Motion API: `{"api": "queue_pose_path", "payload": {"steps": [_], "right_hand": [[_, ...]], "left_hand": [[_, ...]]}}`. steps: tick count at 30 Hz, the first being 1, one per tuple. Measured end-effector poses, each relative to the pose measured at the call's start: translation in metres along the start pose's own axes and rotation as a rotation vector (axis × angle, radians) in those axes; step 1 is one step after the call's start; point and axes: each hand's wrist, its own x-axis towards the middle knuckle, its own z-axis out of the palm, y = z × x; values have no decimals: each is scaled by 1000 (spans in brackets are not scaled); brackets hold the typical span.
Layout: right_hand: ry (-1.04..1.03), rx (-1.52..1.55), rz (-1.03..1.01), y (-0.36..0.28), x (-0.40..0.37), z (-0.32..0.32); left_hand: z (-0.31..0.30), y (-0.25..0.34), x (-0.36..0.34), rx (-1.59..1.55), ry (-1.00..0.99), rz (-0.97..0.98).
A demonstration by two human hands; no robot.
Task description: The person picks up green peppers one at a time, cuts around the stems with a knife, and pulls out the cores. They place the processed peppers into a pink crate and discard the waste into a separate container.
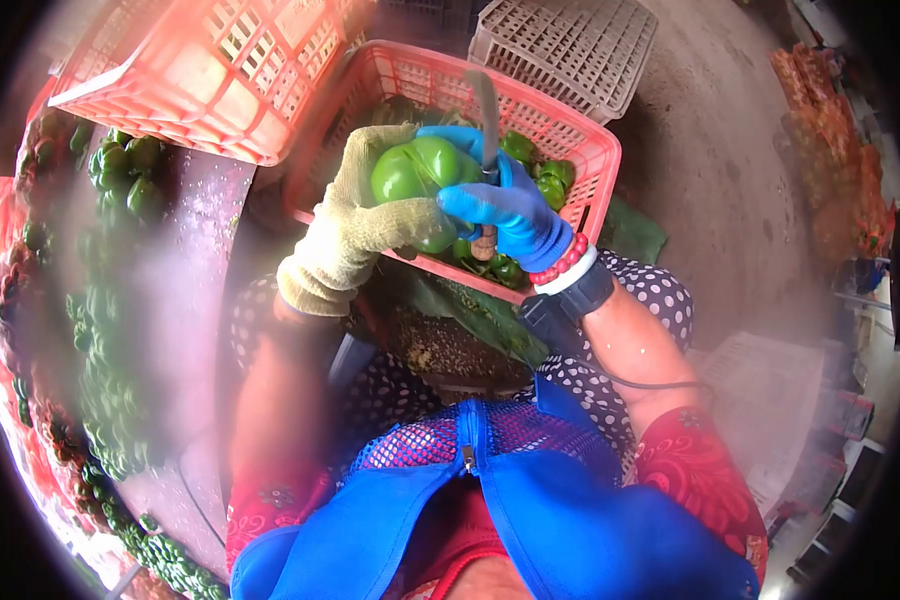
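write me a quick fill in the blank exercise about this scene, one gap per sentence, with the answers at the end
The left hand holds a big green ____ above a plastic crate.
The right hand wears a glove coloured ____.
The bead bracelet on the right wrist is ____.
The dark fabric over the legs is patterned with white ____.

Missing words, in order: pepper; blue; red; dots.

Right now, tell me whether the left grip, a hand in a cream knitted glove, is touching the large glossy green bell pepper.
Touching. The head view shows the left grip cupping the green bell pepper, fingers against its side without a gap.
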Motion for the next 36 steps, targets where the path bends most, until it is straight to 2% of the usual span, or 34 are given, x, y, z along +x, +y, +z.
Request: {"api": "queue_pose_path", "payload": {"steps": [4, 5, 6, 11, 14, 18, 22, 23, 25, 26, 27, 28, 29, 31, 34, 35, 36], "right_hand": [[12, 85, -24, 15, 13, -1], [8, 121, 6, 12, 12, 1], [-44, 229, 42, 17, 13, -4], [-77, 393, 68, 22, 18, 0], [135, 531, 53, 28, 24, 13], [-31, 559, 22, 31, 25, 2], [169, 589, 21, 31, 24, 9], [81, 604, 23, 30, 29, 5], [169, 628, 16, 30, 28, 1], [159, 653, 6, 28, 27, 0], [149, 679, -4, 26, 26, -2], [-4, 796, -31, 31, 27, -20], [-16, 825, -41, 28, 27, -28], [29, 772, -63, 19, 27, -42], [237, 452, -71, 12, 25, -35], [233, 324, -95, 16, 21, -34], [238, 282, -73, 19, 19, -31]], "left_hand": [[-11, -4, 2, -133, 8, -9], [-8, -7, 2, -152, 36, 65], [-17, 0, -3, -125, -28, -55], [-27, -10, -4, -237, -30, -35], [-25, -13, -5, -303, -28, 57], [-28, -9, -3, -333, -49, 57], [-26, -3, -5, -464, -49, 0], [-25, -2, -4, -487, -52, -10], [-24, -3, 0, -458, 32, 32], [-23, -4, 2, -445, 74, 52], [-29, -3, 2, -614, -16, 46], [-36, -6, 6, -712, 3, 67], [-53, -17, 15, -281, 145, 171], [-22, 23, 14, -368, 264, 13], [-47, -33, 32, 1290, 656, 230], [-33, -19, 28, 1072, 557, 249], [-23, -15, 27, 748, 407, 153]]}}
